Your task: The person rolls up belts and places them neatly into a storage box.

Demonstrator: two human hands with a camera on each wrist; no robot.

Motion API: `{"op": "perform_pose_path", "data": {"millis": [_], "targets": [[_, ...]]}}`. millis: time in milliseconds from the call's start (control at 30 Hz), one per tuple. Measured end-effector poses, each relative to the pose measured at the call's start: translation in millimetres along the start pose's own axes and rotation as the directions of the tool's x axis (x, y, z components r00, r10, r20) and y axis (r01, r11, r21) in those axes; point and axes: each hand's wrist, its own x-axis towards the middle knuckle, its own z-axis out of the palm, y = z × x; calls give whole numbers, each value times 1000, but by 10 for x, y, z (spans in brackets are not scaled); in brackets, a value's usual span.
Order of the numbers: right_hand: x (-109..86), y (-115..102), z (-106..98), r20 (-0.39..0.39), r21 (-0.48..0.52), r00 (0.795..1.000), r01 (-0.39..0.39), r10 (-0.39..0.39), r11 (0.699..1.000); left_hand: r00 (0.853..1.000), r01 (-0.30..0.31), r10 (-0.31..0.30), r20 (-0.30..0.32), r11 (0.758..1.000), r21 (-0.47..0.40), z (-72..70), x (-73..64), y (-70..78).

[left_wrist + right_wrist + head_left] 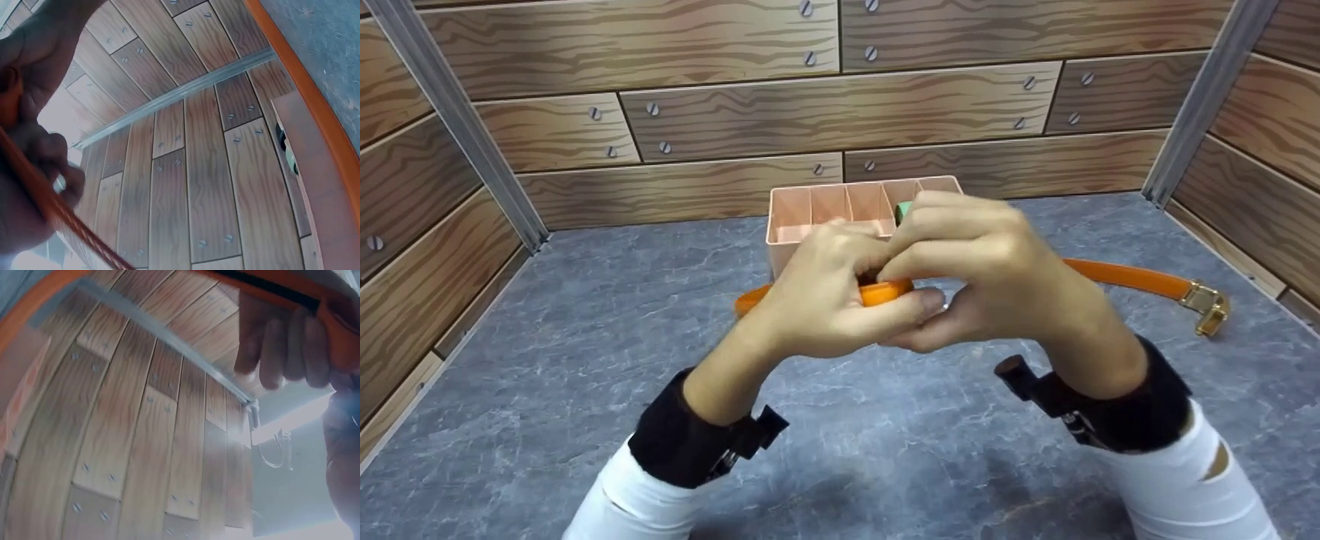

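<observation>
Both hands meet above the middle of the table around an orange belt (pixel 886 291). My left hand (pixel 829 296) grips a curled part of it, with the thumb along the near side. My right hand (pixel 990 262) pinches the same part with bent fingers, which hide much of it. A tight orange curl (pixel 342 337) shows by the fingers in the right wrist view. The rest of the strap (pixel 1132 273) runs behind the hands, out to the left and right. Its gold buckle (pixel 1206 306) lies on the table at the right.
Behind the hands stands a pink box (pixel 791 214) with several compartments, partly covered by them. A green item (pixel 903 211) sits in one compartment on its right side. Wood-patterned walls (pixel 735 120) enclose the grey marbled table (pixel 607 300) at the back and sides.
</observation>
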Motion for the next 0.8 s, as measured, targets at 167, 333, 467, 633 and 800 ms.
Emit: {"op": "perform_pose_path", "data": {"millis": [167,333,467,633,800], "targets": [[-22,-69,30,175,-283,984,70,-20,956,994,104,-72,-84,862,495,20,-29,65],[-71,-64,38,165,-282,986,59,-12,957,993,114,-82,-81,797,592,28,-39,110],[-100,1,19,74,-150,997,16,-5,989,998,66,-47,-50,857,511,-12,-41,105],[-58,66,7,-56,41,998,-35,38,999,998,-2,-4,62,995,97,-84,-34,39],[-12,64,15,-91,278,991,-70,99,958,974,127,-45,220,918,-375,-108,-27,-6]]}}
